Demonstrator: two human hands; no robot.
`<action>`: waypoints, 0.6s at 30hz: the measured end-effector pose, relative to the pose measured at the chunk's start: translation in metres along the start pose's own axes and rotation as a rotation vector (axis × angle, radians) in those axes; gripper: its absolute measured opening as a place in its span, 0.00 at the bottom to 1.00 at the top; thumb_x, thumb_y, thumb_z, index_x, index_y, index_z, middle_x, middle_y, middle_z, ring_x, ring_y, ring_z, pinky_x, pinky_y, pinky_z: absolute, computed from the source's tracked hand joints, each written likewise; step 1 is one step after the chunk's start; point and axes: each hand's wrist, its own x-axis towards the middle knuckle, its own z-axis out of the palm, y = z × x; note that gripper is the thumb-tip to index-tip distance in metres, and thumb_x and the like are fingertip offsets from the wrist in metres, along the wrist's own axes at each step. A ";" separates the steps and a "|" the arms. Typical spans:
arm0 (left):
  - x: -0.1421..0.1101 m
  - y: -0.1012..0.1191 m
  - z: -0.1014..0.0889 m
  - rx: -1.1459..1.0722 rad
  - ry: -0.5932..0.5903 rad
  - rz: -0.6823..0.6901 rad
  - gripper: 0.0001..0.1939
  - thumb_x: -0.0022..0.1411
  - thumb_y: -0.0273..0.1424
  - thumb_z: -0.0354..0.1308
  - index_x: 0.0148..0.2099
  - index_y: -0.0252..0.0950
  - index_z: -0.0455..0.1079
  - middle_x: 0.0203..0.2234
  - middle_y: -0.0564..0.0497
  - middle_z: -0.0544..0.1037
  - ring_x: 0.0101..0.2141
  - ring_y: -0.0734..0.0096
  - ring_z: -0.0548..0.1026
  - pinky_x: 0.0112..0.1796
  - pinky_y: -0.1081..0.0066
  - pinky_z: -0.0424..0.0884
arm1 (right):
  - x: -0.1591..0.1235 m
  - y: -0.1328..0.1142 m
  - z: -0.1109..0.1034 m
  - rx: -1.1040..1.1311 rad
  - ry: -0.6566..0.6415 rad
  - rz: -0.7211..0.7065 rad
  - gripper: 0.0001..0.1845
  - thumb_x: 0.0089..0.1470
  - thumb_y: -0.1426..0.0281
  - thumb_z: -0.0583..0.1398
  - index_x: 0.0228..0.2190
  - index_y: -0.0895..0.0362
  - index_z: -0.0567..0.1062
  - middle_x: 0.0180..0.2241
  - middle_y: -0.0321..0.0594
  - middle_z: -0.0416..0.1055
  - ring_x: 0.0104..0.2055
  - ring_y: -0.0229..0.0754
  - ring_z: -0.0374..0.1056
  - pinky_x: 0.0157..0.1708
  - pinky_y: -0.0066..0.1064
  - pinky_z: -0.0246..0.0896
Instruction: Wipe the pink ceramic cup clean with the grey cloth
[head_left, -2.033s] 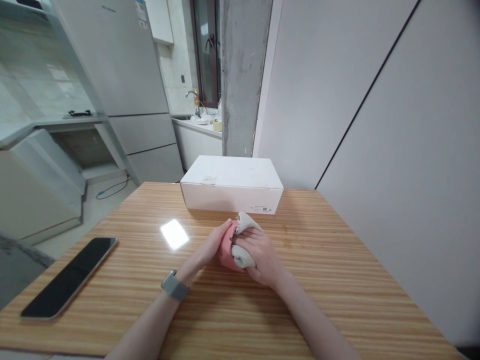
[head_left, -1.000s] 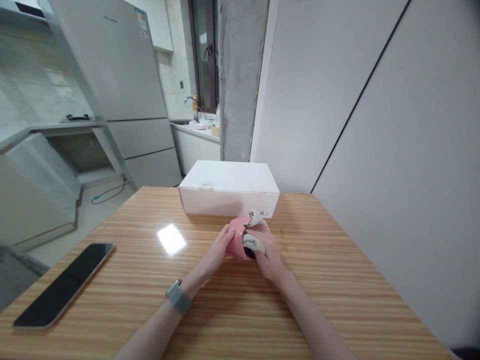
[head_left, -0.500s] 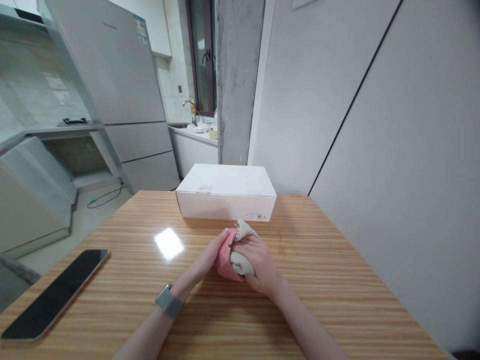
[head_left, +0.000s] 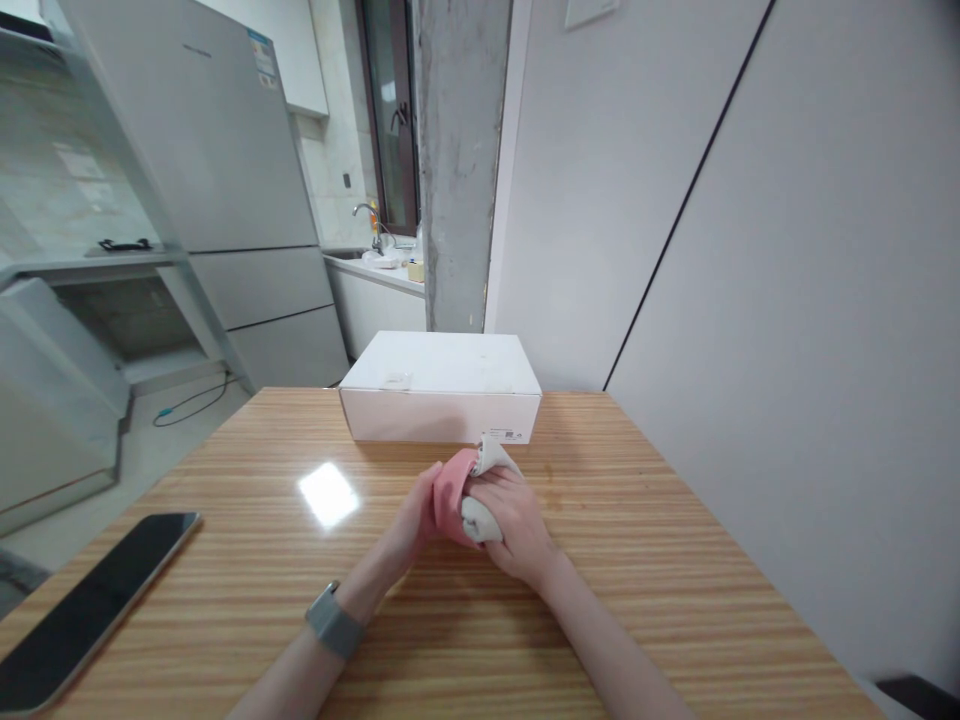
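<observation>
A small pink cup (head_left: 448,497) is held just above the wooden table (head_left: 675,560), a little in front of a white box (head_left: 439,388). My left hand (head_left: 414,520) wraps round the cup's left side, fingers closed on it. My right hand (head_left: 514,522) is closed on a crumpled grey cloth (head_left: 480,516) and presses it against the cup's right side. One corner of the cloth sticks up beside the box. Most of the cup is hidden by the cloth and fingers. A grey watch (head_left: 329,620) sits on my left wrist.
A dark phone (head_left: 82,605) lies screen up near the table's left front corner. The shut white box stands at the far edge. A grey wall runs close along the right. Behind are a fridge (head_left: 225,190), a concrete pillar (head_left: 457,160) and a counter with a tap.
The cup was turned so its dark opening showed a second ago; now the cloth covers it again. The view has drifted right, so box, phone and hands sit further left.
</observation>
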 end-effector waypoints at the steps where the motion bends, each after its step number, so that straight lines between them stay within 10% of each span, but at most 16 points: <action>1: -0.001 0.003 0.001 -0.026 -0.006 -0.012 0.28 0.56 0.48 0.55 0.46 0.28 0.74 0.42 0.41 0.79 0.50 0.54 0.71 0.52 0.62 0.63 | 0.001 -0.003 0.001 -0.020 -0.023 -0.050 0.19 0.55 0.62 0.47 0.41 0.58 0.70 0.39 0.49 0.74 0.41 0.50 0.69 0.49 0.47 0.60; 5: -0.006 0.014 0.002 -0.008 -0.002 -0.053 0.26 0.58 0.47 0.55 0.43 0.27 0.75 0.38 0.42 0.80 0.48 0.56 0.73 0.55 0.63 0.59 | 0.005 -0.013 0.005 -0.037 -0.055 -0.174 0.21 0.53 0.62 0.48 0.43 0.59 0.69 0.42 0.52 0.74 0.44 0.52 0.69 0.49 0.46 0.60; 12: 0.000 0.002 -0.007 0.298 0.093 0.134 0.21 0.56 0.45 0.59 0.45 0.35 0.76 0.49 0.49 0.76 0.56 0.59 0.66 0.61 0.64 0.49 | 0.000 -0.004 0.000 0.142 0.044 0.042 0.19 0.58 0.61 0.45 0.37 0.55 0.71 0.34 0.45 0.74 0.39 0.49 0.69 0.45 0.45 0.61; 18: -0.004 -0.004 -0.001 0.121 -0.066 -0.025 0.27 0.56 0.43 0.60 0.56 0.36 0.68 0.54 0.43 0.72 0.54 0.53 0.67 0.52 0.58 0.64 | -0.005 0.007 -0.006 0.103 0.154 0.083 0.17 0.57 0.65 0.46 0.39 0.56 0.71 0.38 0.46 0.73 0.43 0.49 0.68 0.48 0.47 0.59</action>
